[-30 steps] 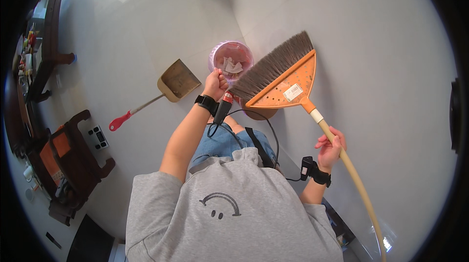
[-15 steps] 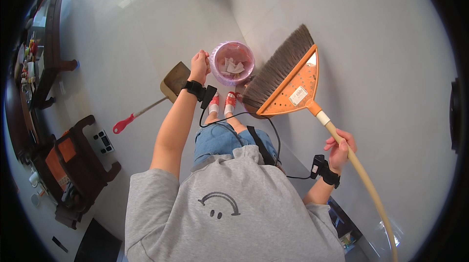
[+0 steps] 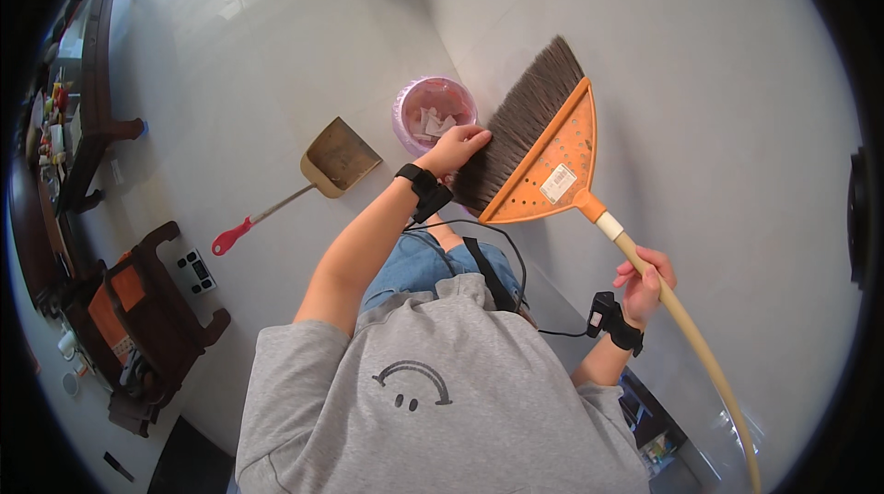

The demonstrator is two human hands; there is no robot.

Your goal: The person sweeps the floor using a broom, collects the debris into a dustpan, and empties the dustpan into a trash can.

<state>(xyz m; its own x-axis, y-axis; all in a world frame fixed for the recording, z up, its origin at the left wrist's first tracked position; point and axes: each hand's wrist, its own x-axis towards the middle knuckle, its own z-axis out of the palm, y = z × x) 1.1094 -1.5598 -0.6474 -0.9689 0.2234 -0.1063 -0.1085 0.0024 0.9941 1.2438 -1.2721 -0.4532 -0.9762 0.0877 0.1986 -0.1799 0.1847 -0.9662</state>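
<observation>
My right hand (image 3: 645, 284) is wrapped round the pale yellow handle of a broom (image 3: 558, 162), held up off the floor. The broom has an orange perforated head with a white label and dark brown bristles (image 3: 529, 107). At the left edge of the bristles is my left hand (image 3: 458, 150), its fingertips pinched together against them; what they hold, if anything, is hidden. Just beyond that hand stands a round pink bin (image 3: 402, 126) with a liner and crumpled white paper (image 3: 431, 122) inside.
A tan dustpan (image 3: 333, 158) with a red-ended handle lies on the floor to the left. A white power strip (image 3: 196, 270) lies near dark wooden furniture (image 3: 157, 301) at far left. A black cable (image 3: 502, 230) runs between my wrist straps.
My left hand has moved right and nearer, from beside the bin to the broom's bristles. The broom has shifted slightly left; my right hand keeps its grip.
</observation>
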